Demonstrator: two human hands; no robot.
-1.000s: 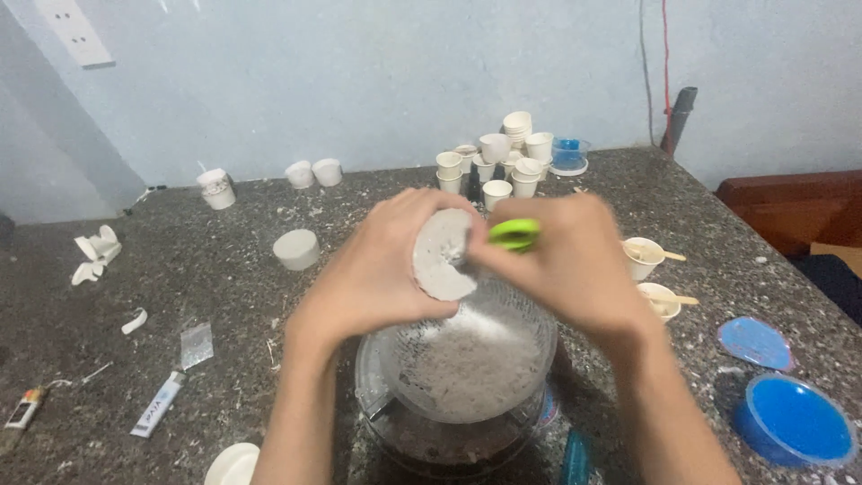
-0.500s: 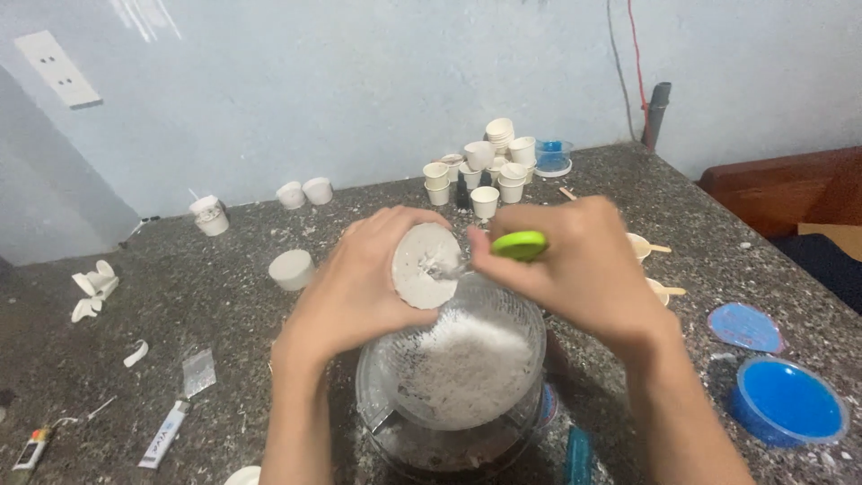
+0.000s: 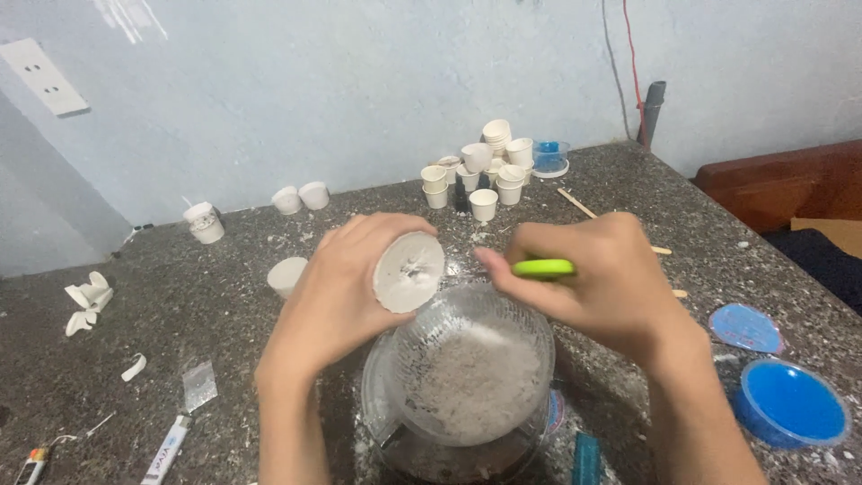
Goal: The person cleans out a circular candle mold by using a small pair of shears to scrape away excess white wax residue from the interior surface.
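My left hand [image 3: 346,292] holds a small white paper cup [image 3: 409,271] tipped on its side, its powdery inside facing right, over a clear plastic container [image 3: 467,382] holding grey-white powder. My right hand [image 3: 602,283] is closed on a bright green tool [image 3: 543,268] whose tip sits just right of the cup's mouth, a small gap between them. Both hands hover above the container's rim. The container rests on a dark speckled stone counter [image 3: 180,305].
A cluster of small white cups [image 3: 485,171] stands at the back by the wall. One white cup [image 3: 285,274] sits left of my left hand. A blue tub [image 3: 790,404] and its lid [image 3: 745,328] lie at right. Torn cup scraps [image 3: 88,301] and a tube [image 3: 166,449] lie at left.
The green tool has drawn out of the cup and to the right. The cup has turned so its mouth faces the right hand. The view has shifted slightly.
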